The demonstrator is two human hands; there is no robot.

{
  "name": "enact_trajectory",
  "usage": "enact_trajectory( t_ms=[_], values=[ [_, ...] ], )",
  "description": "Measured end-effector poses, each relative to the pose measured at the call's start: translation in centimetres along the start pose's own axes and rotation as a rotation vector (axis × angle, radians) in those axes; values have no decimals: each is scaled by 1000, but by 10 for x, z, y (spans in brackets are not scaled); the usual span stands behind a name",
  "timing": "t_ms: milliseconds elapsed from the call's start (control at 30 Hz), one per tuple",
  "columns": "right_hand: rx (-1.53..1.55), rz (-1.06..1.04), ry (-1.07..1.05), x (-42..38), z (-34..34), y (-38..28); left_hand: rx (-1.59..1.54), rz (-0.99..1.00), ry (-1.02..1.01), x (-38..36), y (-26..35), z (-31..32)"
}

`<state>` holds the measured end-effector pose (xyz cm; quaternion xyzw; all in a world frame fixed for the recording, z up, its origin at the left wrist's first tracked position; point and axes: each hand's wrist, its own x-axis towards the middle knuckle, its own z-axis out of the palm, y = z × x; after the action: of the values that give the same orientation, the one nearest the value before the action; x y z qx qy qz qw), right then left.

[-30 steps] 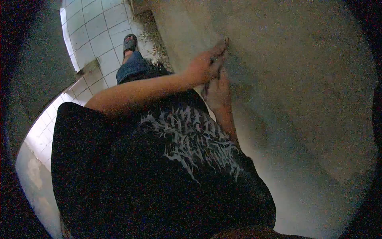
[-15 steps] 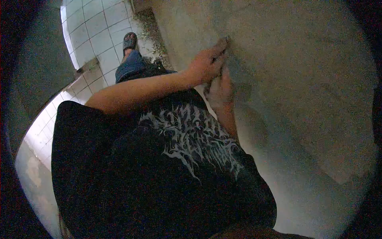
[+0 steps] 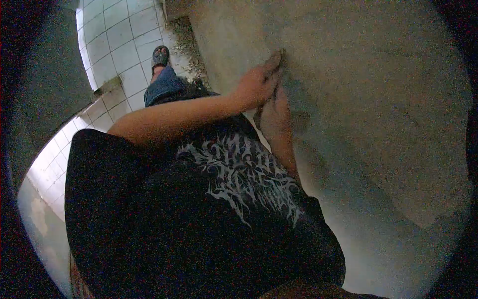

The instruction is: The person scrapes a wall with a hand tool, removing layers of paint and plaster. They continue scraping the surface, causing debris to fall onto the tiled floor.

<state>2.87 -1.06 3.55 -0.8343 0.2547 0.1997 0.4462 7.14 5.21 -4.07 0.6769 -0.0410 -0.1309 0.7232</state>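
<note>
My left hand reaches across from the left against the plastered wall. Its fingers are closed and point along the surface, and a small thin edge of something shows at their tips. Right below it, my right hand is also closed, pressed close to the left one. A dark strip shows beside its palm. Both hands seem to grip one thin thing, but their fingers hide most of it and its kind cannot be told.
Loose debris lies along the foot of the wall. White floor tiles spread to the left, with a sandalled foot on them. A black printed shirt fills the lower middle. A paler, smoother wall area lies lower right.
Both hands stay together at the wall and have shifted only slightly. The left fingertips sit a little lower and further left, and the view has tilted a bit.
</note>
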Motion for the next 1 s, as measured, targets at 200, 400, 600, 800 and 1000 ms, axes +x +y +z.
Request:
enact_trajectory(
  t_ms=[200, 400, 600, 800, 1000],
  values=[
    [-38, 60, -46, -9, -6, -26, 54, 0, -84, 2, 16, -11],
    [-211, -74, 10, -5, -8, -3, 112, -49, -50, 3, 23, -20],
    [-429, -186, 92, 20, -13, 37, -54, 116, 108, -2, 10, -1],
    [51, -48, -207, -33, -22, -43, -10, 279, 102, -3, 26, -2],
    [-414, -111, 37, -4, 0, -13, 37, 124, 86, 7, 12, -33]
  ],
)
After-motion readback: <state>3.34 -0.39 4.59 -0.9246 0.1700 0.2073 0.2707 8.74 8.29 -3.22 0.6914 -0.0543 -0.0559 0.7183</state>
